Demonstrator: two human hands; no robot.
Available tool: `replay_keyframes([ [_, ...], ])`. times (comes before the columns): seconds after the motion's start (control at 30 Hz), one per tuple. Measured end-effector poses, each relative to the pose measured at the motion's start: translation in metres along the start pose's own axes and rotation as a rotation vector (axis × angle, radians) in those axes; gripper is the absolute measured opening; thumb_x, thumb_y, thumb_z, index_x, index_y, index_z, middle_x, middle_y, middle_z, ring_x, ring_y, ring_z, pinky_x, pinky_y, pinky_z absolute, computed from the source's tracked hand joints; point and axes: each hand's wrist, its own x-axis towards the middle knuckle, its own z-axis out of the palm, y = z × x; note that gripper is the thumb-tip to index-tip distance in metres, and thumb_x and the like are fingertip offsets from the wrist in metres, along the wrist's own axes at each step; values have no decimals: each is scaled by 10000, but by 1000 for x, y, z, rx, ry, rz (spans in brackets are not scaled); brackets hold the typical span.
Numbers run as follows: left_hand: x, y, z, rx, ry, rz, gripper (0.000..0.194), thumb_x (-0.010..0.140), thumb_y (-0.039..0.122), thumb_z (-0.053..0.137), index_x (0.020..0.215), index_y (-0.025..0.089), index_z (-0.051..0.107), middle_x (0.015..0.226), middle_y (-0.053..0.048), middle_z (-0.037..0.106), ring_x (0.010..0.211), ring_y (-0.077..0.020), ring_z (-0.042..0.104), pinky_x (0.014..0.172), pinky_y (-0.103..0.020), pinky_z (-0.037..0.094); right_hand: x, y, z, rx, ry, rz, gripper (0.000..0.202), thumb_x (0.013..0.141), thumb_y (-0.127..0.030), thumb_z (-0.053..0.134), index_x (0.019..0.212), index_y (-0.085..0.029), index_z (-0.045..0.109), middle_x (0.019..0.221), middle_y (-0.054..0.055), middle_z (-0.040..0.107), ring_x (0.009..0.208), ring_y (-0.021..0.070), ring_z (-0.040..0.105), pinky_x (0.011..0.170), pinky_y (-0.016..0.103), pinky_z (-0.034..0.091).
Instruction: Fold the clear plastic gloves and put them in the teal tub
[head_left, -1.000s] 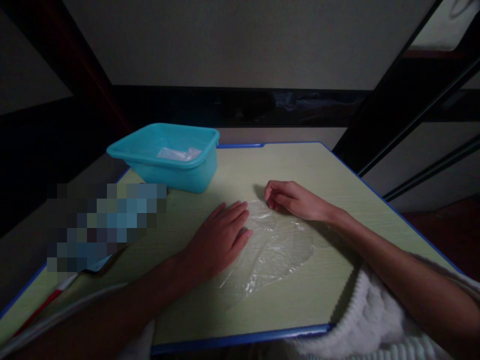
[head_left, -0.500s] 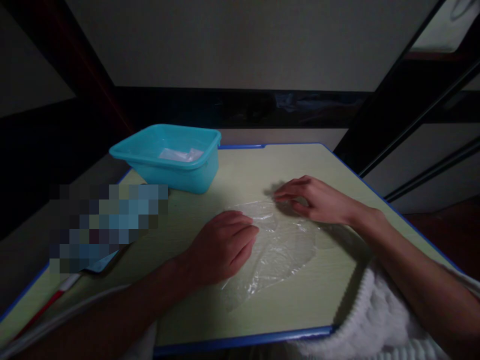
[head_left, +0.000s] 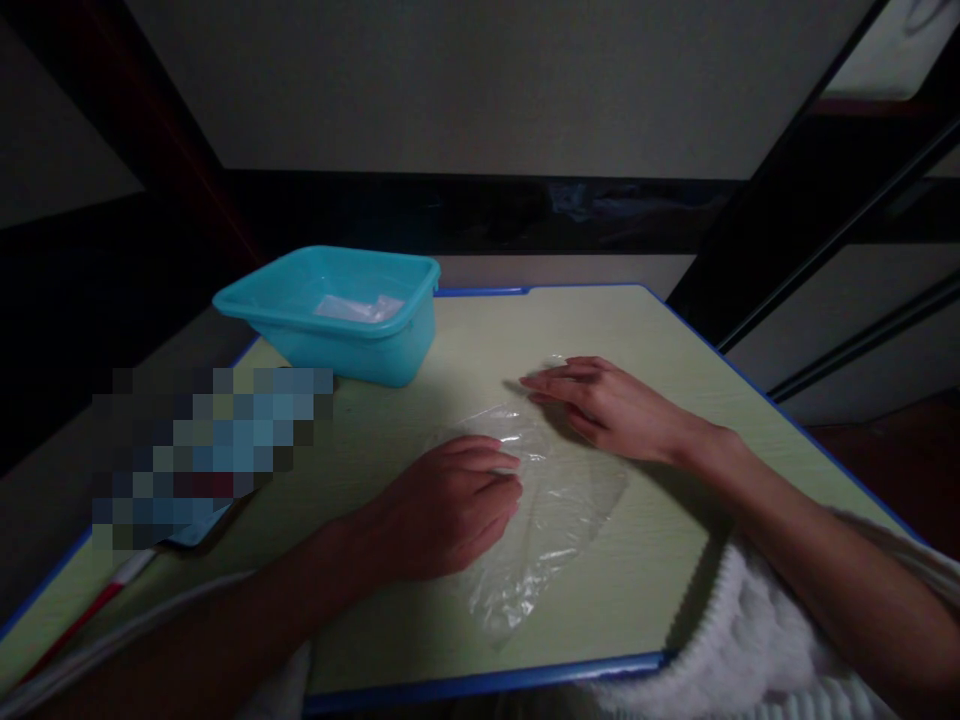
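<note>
A clear, crinkled plastic bag (head_left: 555,510) lies spread on the table between my hands. My left hand (head_left: 457,505) rests on the bag's left part, its fingers bent and drawn together on the film. Beyond and to the right, my right hand (head_left: 600,405) is at the bag's upper right part, palm down, with fingers stretched out and slightly apart. A bit of clear film shows just past its fingertips. The undersides of both hands are hidden.
A turquoise plastic basin (head_left: 352,345) with white, plastic-looking packets (head_left: 356,308) inside stands at the back left. Below it lies a pixelated blue item (head_left: 240,440) beside a red and white stick (head_left: 105,598). Blue edging (head_left: 487,683) borders the pale table (head_left: 600,620).
My right hand has moved a little left, its fingers straightening. The bag has shifted and turned somewhat, its lower corner now nearer the table's front edge. My left hand has moved slightly toward me.
</note>
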Motion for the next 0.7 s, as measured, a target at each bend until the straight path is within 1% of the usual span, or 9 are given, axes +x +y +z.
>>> replay_keyframes([
  [0.07, 0, 2, 0, -13, 23, 23, 285, 895, 134, 391, 772, 118, 648, 798, -85, 711, 864, -168, 644, 900, -320, 479, 0, -1, 3, 18, 5, -22, 521, 795, -73, 395, 1310, -119, 456, 1224, 128, 588, 1092, 225, 556, 964, 436, 377],
  [0.13, 1, 5, 0, -34, 19, 40, 279, 897, 141, 399, 770, 116, 646, 756, -67, 708, 865, -173, 643, 909, -320, 465, 1, -2, 6, 35, 3, -33, 550, 797, -54, 394, 1343, -122, 407, 1252, 136, 564, 1129, 228, 530, 981, 457, 358],
  [0.27, 2, 12, -1, -89, -21, 67, 261, 900, 156, 407, 801, 108, 644, 751, -55, 703, 871, -178, 632, 923, -319, 435, 2, -8, 11, 80, -21, -14, 596, 804, -33, 371, 1385, -154, 325, 1317, 130, 507, 1208, 232, 467, 1019, 514, 297],
  [0.37, 3, 15, -1, -133, -60, 86, 232, 895, 169, 428, 841, 95, 641, 774, -61, 701, 873, -184, 620, 917, -318, 424, 4, -13, 12, 124, -34, -25, 609, 817, -35, 354, 1409, -143, 258, 1331, 128, 497, 1245, 231, 430, 1047, 540, 242],
  [0.53, 4, 21, -2, -181, -163, 109, 204, 890, 238, 473, 933, 105, 621, 900, -73, 694, 944, -198, 591, 940, -336, 388, 7, -21, 13, 204, -53, -79, 594, 842, -51, 334, 1417, -113, 197, 1317, 110, 519, 1299, 203, 360, 1089, 539, 162],
  [0.63, 4, 23, -1, -213, -222, 100, 248, 889, 287, 489, 1031, 110, 588, 984, -72, 684, 1002, -204, 567, 993, -347, 338, 9, -25, 15, 225, -62, -113, 608, 831, -42, 339, 1417, -110, 191, 1316, 101, 523, 1320, 197, 326, 1096, 543, 143],
  [0.7, 5, 24, 0, -232, -249, 108, 297, 884, 308, 497, 1093, 106, 559, 1064, -78, 666, 1047, -209, 546, 1020, -345, 309, 10, -27, 16, 219, -74, -128, 600, 830, -41, 338, 1412, -107, 210, 1343, 112, 494, 1325, 205, 319, 1094, 542, 152],
])
